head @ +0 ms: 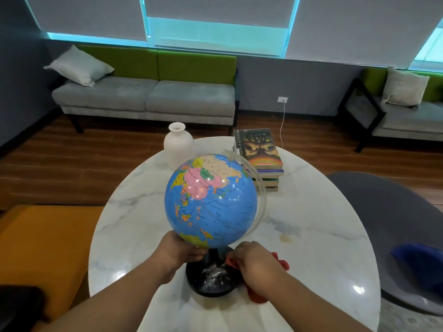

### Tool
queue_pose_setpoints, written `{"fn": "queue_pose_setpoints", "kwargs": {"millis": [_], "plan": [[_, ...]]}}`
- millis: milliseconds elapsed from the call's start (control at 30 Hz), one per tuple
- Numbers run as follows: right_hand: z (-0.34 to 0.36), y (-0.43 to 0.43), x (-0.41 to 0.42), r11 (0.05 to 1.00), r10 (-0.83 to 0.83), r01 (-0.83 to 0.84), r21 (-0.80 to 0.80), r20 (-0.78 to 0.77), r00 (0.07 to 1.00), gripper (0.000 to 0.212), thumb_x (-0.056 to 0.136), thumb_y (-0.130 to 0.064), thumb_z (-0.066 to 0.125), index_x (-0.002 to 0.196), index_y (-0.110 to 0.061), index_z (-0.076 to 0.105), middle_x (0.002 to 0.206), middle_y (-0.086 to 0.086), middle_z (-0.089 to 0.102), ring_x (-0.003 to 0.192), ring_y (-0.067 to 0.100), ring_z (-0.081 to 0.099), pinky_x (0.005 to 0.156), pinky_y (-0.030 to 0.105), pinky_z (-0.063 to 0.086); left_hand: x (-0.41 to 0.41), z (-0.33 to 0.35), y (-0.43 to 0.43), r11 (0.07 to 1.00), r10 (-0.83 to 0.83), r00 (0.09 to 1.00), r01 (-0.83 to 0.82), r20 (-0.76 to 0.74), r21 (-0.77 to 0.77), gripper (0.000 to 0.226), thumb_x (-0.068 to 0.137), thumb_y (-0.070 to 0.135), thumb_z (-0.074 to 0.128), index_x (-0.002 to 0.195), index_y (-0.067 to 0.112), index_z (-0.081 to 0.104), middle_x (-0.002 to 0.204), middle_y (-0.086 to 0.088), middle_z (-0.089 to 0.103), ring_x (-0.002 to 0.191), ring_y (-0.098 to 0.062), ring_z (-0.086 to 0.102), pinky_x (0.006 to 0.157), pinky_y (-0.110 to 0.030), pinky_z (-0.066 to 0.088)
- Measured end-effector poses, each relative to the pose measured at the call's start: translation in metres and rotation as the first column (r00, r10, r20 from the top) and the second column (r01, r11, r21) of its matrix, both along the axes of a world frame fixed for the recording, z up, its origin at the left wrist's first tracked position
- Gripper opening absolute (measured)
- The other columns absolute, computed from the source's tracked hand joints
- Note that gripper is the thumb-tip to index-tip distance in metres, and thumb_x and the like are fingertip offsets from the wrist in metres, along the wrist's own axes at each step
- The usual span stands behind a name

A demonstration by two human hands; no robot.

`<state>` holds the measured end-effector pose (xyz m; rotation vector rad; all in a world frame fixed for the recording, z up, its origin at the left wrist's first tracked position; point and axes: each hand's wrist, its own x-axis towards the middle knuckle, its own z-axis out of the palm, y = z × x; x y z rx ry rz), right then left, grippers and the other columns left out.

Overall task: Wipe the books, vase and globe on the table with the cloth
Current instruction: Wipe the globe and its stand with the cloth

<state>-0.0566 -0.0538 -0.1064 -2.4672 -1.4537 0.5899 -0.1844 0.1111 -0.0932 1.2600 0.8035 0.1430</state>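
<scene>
Marble bench [311, 212]: globe [211, 202] is gripped from below by left hand [182, 248], cloth [281, 261] is clutched by right hand [254, 262] against right side of base [211, 280].

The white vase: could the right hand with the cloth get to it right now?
Probably not directly: the globe stands between the vase and the right hand, which grips the red cloth; it would have to go around.

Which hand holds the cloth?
The right hand grips the red cloth against the black base; the left hand holds the globe from below, no cloth.
</scene>
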Motion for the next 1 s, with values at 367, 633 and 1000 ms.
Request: {"fn": "queue_pose_setpoints", "kwargs": {"millis": [367,633,1000], "plan": [[-0.011,-0.004,0.007,0.994,0.11,-0.109,0.023,-0.037,0.993,0.035,0.093,-0.014,0.046,0.12,-0.026,0.066,0.123,-0.004,0.059,0.113,0.016,0.052,0.095,0.019,0.037,0.001,-0.002,-0.003,1.0,0.026,1.0,-0.026,0.008,0.005,0.048,0.052,0.01,0.07,0.099,0.002,0.066,0.088,-0.022,0.072,0.077,-0.03,0.07,0.064,-0.032,0.059],[-0.011,-0.008,0.011,0.995,0.101,-0.1,0.012,-0.047,0.994,0.032,0.095,-0.02,0.044,0.119,-0.03,0.064,0.124,-0.009,0.054,0.119,0.015,0.046,0.098,0.029,0.038,0.002,0.002,-0.004,0.999,0.04,0.999,-0.04,0.004,-0.013,0.049,0.052,0.012,0.067,0.1,0.001,0.065,0.085,-0.022,0.072,0.074,-0.031,0.068,0.065,-0.033,0.058],[-0.022,0.01,0.01,0.996,0.084,-0.081,0.049,-0.065,0.994,0.023,0.084,-0.026,0.045,0.09,-0.027,0.067,0.092,-0.009,0.062,0.086,0.014,0.055,0.086,0.035,0.05,-0.001,0.002,0.001,1.0,0.013,1.0,-0.013,-0.007,-0.022,0.048,0.057,0.016,0.067,0.102,0.001,0.065,0.083,-0.019,0.073,0.07,-0.025,0.07,0.066,-0.033,0.059]]}}
